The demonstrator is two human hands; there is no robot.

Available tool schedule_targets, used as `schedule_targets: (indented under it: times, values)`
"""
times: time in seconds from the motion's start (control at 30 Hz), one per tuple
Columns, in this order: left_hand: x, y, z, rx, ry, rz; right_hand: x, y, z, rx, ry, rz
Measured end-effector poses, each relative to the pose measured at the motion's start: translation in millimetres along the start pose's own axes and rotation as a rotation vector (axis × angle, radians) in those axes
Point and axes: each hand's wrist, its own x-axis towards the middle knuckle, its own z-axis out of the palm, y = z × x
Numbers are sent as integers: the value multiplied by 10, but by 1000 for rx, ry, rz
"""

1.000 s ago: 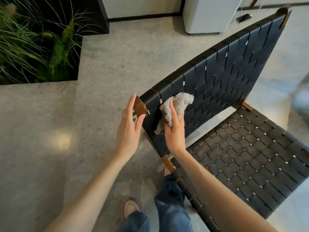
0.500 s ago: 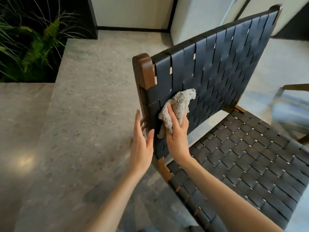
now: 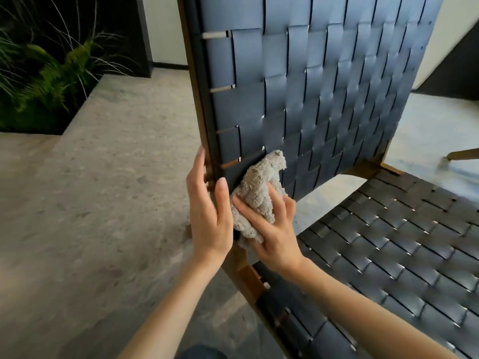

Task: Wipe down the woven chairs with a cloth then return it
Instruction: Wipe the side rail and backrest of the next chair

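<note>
Gripping cloth (image 3: 255,195) low on backrest (image 3: 324,86), right hand (image 3: 272,229); left hand (image 3: 207,216) flat along frame (image 3: 195,94) edge.

1. The woven chair (image 3: 324,86) has dark blue-black straps over a brown wooden frame. Its upright backrest fills the upper centre and right, and its seat spreads across the lower right.
2. The cloth (image 3: 255,193) is grey, fluffy and bunched, pressed against the backrest's lower left corner, mid-picture.
</note>
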Motion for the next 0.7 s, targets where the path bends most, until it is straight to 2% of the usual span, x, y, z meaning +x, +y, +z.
schedule_targets:
  times: [0.13, 0.23, 0.47, 0.7]
  values:
    - [-67, -91, 34, 109, 6, 121, -48, 187, 33, -97, 10, -151]
    - [-104, -21, 71, 235, -15, 161, -108, 357, 46, -106, 55, -137]
    - [-141, -10, 157, 615, -170, 243, -284, 1132, -55, -92, 18, 285]
    - [-162, 26, 181, 885, -159, 244, -44, 1844, -373, 29, 82, 617]
